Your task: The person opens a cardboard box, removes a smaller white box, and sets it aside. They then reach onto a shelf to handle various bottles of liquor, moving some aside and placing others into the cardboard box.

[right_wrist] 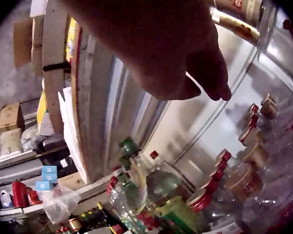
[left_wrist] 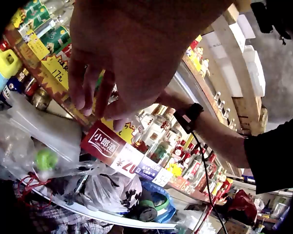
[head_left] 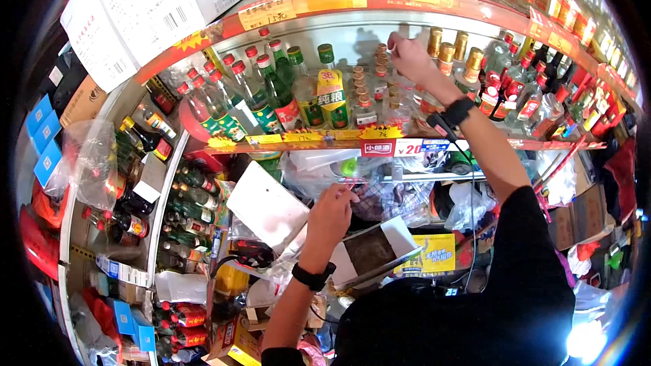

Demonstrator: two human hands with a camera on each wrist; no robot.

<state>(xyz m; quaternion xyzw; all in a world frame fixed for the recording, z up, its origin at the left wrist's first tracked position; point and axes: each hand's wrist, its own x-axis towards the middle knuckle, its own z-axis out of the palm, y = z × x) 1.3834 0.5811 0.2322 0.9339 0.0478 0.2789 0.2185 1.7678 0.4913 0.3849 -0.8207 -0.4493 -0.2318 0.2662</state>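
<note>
My right hand is raised over the middle shelf, above a row of small clear bottles with brownish caps. In the right wrist view its fingers bend loosely downward with nothing between them, and the caps stand below and beyond. My left hand hovers lower, in front of the shelf's underside, its fingers loosely bent and holding nothing. The left wrist view shows that hand near a red price label on the shelf edge. Left of the small bottles stands a green-capped bottle with a yellow label.
Green bottles with red caps crowd the middle shelf's left; gold-capped bottles stand right of my right hand. An upper shelf edge runs overhead. Plastic bags and an open carton lie below. A cable hangs from my right wrist.
</note>
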